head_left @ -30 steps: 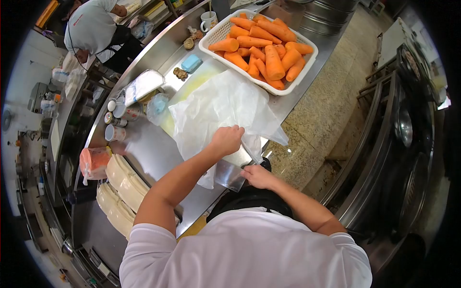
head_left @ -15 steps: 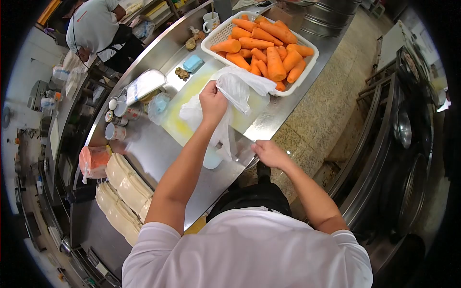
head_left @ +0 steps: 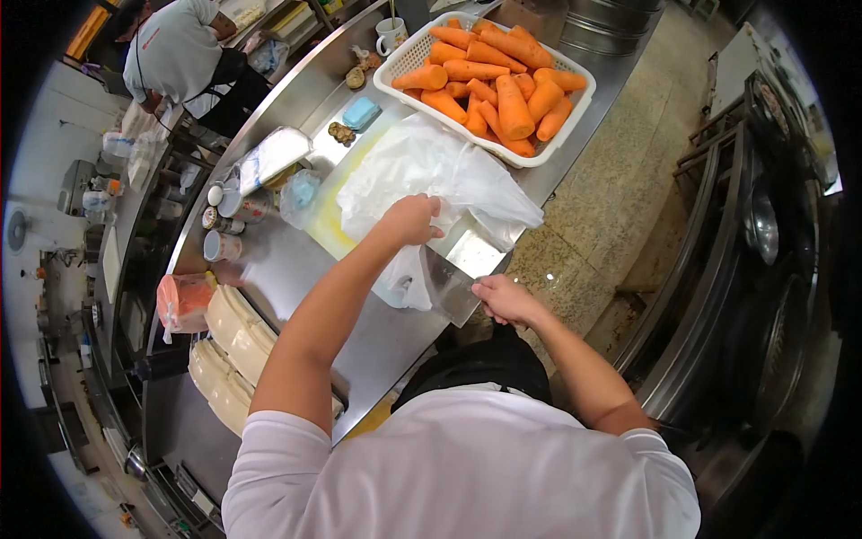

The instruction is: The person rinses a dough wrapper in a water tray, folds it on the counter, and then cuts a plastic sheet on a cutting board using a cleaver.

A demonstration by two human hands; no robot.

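Note:
A white plastic bag [head_left: 422, 162] lies spread over the pale, yellow-stained cutting board [head_left: 325, 235]. My left hand [head_left: 415, 220] is over the bag's near part, its thumb and fingers apart and holding nothing that I can see. Beside the counter's front edge, my right hand [head_left: 505, 301] is closed around the handle of a cleaver. The cleaver's broad grey blade [head_left: 453, 286] points left, next to the bag's handle end. Just beyond the bag stands a white plastic basket [head_left: 582, 106] heaped with large peeled carrots [head_left: 514, 108].
A mug [head_left: 391, 36], a blue packet [head_left: 361, 114], a white package [head_left: 274, 157] and several jars line the counter's back side. Cream-coloured containers [head_left: 235, 328] stand at left. Large metal pots [head_left: 611, 27] are beyond the basket. Another person [head_left: 180, 54] works at the far left.
My left hand has let go of the bunched bag and drawn back toward me. The bag now lies flatter and farther right. More of the cleaver blade shows.

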